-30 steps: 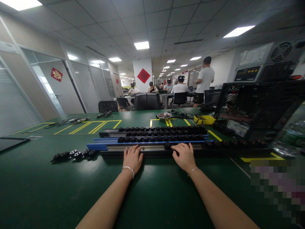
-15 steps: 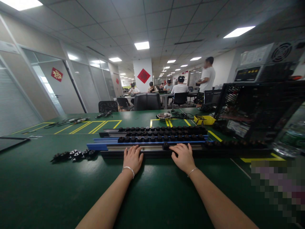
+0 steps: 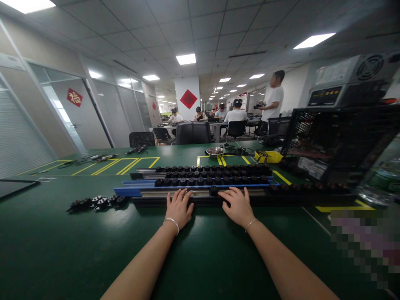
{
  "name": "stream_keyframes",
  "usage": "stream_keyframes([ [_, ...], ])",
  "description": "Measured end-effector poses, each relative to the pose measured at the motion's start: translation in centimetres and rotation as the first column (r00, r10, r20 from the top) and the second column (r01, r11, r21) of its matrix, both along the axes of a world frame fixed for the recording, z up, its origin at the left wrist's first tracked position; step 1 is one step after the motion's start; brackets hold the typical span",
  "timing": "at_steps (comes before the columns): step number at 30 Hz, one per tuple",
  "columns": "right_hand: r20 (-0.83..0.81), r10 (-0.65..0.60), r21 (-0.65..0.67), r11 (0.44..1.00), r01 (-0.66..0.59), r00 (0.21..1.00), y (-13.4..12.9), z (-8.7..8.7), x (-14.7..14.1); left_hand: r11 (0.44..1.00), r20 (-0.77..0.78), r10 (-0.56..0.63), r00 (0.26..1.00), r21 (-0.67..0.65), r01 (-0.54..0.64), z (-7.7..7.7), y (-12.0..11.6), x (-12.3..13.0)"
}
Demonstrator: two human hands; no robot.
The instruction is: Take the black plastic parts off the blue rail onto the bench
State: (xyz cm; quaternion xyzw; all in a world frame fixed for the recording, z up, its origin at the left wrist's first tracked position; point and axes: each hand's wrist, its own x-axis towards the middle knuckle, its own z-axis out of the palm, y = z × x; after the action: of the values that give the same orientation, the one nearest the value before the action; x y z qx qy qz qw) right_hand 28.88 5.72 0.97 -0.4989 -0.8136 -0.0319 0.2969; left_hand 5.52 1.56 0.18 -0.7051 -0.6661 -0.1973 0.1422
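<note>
A long black rail [image 3: 200, 201] with a pale metal channel lies across the green table. One small black socket block [image 3: 213, 191] sits in that channel between my hands. My left hand [image 3: 179, 206] rests on the rail left of the block, fingers stretched out and apart, holding nothing. On the other side, my right hand [image 3: 238, 205] lies over the rail with its fingers spread, the index fingertip at or very near the block's right side. Behind stands a blue rail [image 3: 129, 191], and a row of similar black blocks [image 3: 191, 182] runs along it.
Loose black blocks [image 3: 101, 203] lie left of the rails. Farther back are a metal bowl [image 3: 215, 152], a yellow tray [image 3: 268, 157] and cables. An open computer case [image 3: 337, 141] stands at the right. Several people work in the background.
The small block has shifted slightly left along the channel, and my right hand has moved left with it. My left hand has come a little to the right.
</note>
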Motion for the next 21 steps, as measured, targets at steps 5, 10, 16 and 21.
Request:
stream_keyframes([
  [5,0.049,0.001,-0.008,1.0,-0.001,0.999,-0.2,0.0,-0.2,0.994,-0.056,-0.11,0.992,-0.025,0.109,0.1,-0.3,1.6],
  [10,0.079,-0.023,0.007,1.0,0.022,0.997,-0.1,-0.1,-0.2,0.986,-0.113,-0.156,0.981,-0.069,0.149,0.1,-0.2,3.0],
  [16,0.132,-0.029,-0.005,1.0,0.03,0.991,0.0,-0.2,-0.2,0.992,-0.124,-0.121,0.985,-0.059,0.115,0.0,0.2,4.7],
  [21,0.173,-0.04,-0.022,0.999,0.044,0.984,0.1,-0.2,-0.2,0.993,-0.109,-0.098,0.989,-0.073,0.09,0.1,0.4,5.8],
])
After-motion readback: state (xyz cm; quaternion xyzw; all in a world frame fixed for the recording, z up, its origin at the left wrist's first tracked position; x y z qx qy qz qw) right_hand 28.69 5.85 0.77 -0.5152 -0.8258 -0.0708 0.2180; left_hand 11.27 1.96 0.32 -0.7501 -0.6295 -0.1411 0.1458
